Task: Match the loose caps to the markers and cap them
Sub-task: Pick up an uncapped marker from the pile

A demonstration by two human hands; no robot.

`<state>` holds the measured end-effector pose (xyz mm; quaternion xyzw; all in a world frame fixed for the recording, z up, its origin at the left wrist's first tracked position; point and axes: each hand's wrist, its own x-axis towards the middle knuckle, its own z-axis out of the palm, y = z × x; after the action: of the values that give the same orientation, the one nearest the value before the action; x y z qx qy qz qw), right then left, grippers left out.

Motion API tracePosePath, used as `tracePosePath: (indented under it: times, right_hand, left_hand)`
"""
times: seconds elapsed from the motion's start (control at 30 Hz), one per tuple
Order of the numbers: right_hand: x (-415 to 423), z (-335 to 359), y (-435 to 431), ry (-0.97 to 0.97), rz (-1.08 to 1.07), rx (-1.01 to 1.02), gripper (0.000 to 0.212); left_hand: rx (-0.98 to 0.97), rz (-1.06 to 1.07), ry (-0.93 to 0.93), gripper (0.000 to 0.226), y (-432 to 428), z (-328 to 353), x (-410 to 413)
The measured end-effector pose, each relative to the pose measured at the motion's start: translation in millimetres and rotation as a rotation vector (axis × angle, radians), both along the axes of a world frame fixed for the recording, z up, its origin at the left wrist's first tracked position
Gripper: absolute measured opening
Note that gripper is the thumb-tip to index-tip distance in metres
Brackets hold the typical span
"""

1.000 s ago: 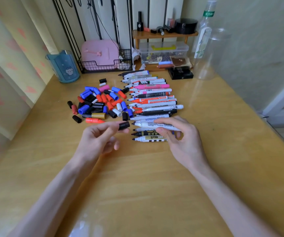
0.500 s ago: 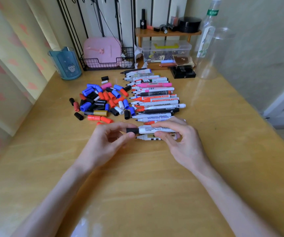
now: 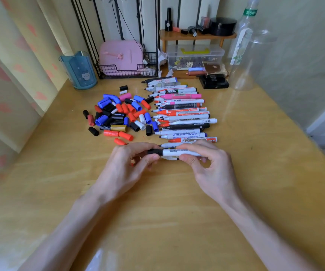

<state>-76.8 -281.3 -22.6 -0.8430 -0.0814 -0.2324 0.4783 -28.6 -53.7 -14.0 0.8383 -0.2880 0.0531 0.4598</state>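
Bridging left hand [image 3: 124, 169] (cap [image 3: 155, 152]), right hand [image 3: 212, 171]: marker [image 3: 179, 152]

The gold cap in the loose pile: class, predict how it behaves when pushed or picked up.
The gold cap lies on its side on the glossy desk, so a push would probably roll it. Small and hard-looking, it is likely light and stiff. A ribbed black cap touches it, so that might shift too.

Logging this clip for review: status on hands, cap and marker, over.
Left hand pinches black cap, set on white marker. Right hand grips its barrel. Uncapped markers and loose caps lie beyond, none in the way.
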Motion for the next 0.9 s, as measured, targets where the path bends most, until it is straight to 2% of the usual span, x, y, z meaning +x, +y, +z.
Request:
tracePosePath:
  times: [0.17, 0.27, 0.43, 0.6, 0.67, 0.7, 0.77, 0.9]
  right_hand:
    - [2.8, 1.9, -5.4, 0.026, 0.005, -0.001, 0.021]
    - [5.0, 7.0, -3.7, -0.037, -0.002, -0.033, 0.021]
    - [4.9, 4.0, 4.0, -0.174, -0.061, -0.121, 0.023]
    - [3.8, 7.5, 0.1, -0.257, -0.094, -0.133, 0.039]
    - [5.7, 10.7, -12.7, -0.268, -0.130, -0.070, 0.035]
    - [7.0, 11.7, -17.2, -0.253, -0.150, -0.036, 0.029]
    - [9.2, 10.9, -18.9, -0.196, -0.160, 0.007, 0.023]
    - [8.9, 7.0, -11.3, -0.126, -0.144, 0.001, 0.022]
  left_hand:
    - [0.099, -0.022, -0.098, 0.017, 0.8, 0.3, 5.9]
    - [0.105, 0.032, -0.131, 0.020, 0.6, 4.7, 8.8]
    - [0.034, 0.057, -0.016, 0.018, 1.9, 5.1, 7.4]
    - [0.014, 0.080, 0.053, 0.024, 9.3, 5.1, 8.6]
    - [-0.030, 0.116, 0.089, 0.026, 20.4, 4.1, 13.6]
    - [-0.045, 0.137, 0.092, 0.020, 25.4, 2.8, 16.4]
    - [0.008, 0.198, 0.028, 0.008, 29.9, -0.6, 21.3]
    - [0.195, 0.294, -0.101, 0.022, 28.0, -11.8, 31.6]
